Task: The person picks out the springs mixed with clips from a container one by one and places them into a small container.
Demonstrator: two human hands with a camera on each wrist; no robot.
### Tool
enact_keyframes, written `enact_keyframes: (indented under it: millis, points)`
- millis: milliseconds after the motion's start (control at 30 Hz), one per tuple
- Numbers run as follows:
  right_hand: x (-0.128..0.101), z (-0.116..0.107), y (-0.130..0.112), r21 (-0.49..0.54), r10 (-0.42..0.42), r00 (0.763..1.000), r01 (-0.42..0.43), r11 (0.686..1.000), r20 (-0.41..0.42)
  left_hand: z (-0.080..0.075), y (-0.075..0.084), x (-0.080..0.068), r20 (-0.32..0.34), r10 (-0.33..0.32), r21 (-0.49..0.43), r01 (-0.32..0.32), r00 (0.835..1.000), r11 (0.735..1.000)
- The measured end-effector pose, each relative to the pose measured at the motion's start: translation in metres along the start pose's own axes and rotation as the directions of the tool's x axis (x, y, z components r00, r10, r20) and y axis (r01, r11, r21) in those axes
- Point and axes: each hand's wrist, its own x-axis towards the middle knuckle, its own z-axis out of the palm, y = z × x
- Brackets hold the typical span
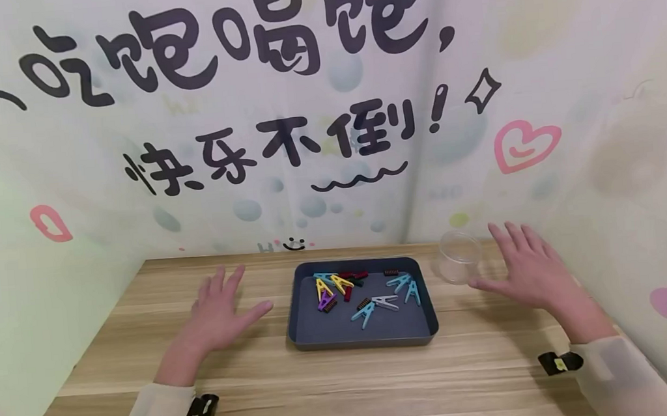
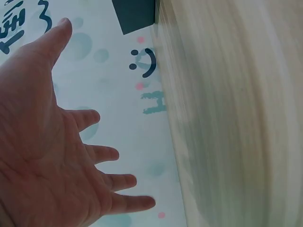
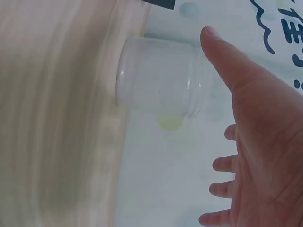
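Jar (image 1: 459,257) of clear plastic stands upright on the worktop (image 1: 336,390), mouth up, long axis vertical, just right of the dark blue tray (image 1: 304,328) of clothes pegs (image 1: 371,308). It looks light, stiff and slick; its side wall seems best to grasp. Right hand (image 1: 529,271) hovers beside it, fingers spread wide; left hand (image 1: 218,312) spread likewise, holding nothing
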Motion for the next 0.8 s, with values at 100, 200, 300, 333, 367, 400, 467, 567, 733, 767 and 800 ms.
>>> enact_keyframes:
  millis: [100, 200, 300, 333, 367, 400, 467, 567, 733, 767, 800]
  points:
    - [0.004, -0.004, -0.007, -0.014, -0.025, 1.0, 0.025, 1.0, -0.003, 0.002, 0.0, 0.002, -0.003, 0.015, -0.049, -0.015, 1.0, 0.999]
    - [0.01, -0.006, -0.013, -0.018, -0.055, 0.998, 0.055, 0.998, -0.025, 0.002, 0.003, 0.004, 0.004, 0.029, -0.107, -0.028, 1.0, 0.994]
    - [0.015, -0.006, -0.018, 0.001, -0.082, 0.996, 0.083, 0.997, -0.039, 0.003, 0.006, 0.004, 0.014, 0.044, -0.169, -0.041, 0.999, 0.985]
    - [0.017, -0.007, -0.021, 0.003, -0.093, 0.995, 0.094, 0.996, -0.044, 0.003, 0.008, 0.004, 0.018, 0.049, -0.19, -0.045, 0.999, 0.981]
    - [0.019, -0.007, -0.023, 0.009, -0.104, 0.993, 0.105, 0.994, -0.047, 0.003, 0.009, 0.004, 0.019, 0.054, -0.209, -0.049, 0.998, 0.977]
    - [0.021, -0.008, -0.026, 0.012, -0.115, 0.992, 0.115, 0.993, -0.053, 0.003, 0.01, 0.004, 0.021, 0.059, -0.226, -0.053, 0.998, 0.973]
    - [0.024, -0.009, -0.031, 0.012, -0.137, 0.988, 0.138, 0.99, -0.064, 0.004, 0.014, 0.004, 0.027, 0.064, -0.257, -0.055, 0.998, 0.965]
    - [0.029, -0.011, -0.039, 0.008, -0.172, 0.981, 0.174, 0.985, -0.084, 0.005, 0.018, 0.005, 0.04, 0.065, -0.288, -0.051, 0.997, 0.956]
    - [0.037, -0.011, -0.051, -0.003, -0.226, 0.968, 0.227, 0.974, -0.112, 0.008, 0.023, 0.005, 0.066, 0.05, -0.343, -0.024, 0.997, 0.939]
    - [0.039, -0.011, -0.053, -0.005, -0.238, 0.964, 0.239, 0.971, -0.116, 0.009, 0.024, 0.005, 0.07, 0.046, -0.357, -0.018, 0.996, 0.934]
    - [0.041, -0.011, -0.055, -0.005, -0.249, 0.961, 0.25, 0.968, -0.117, 0.01, 0.026, 0.005, 0.073, 0.042, -0.369, -0.012, 0.996, 0.929]
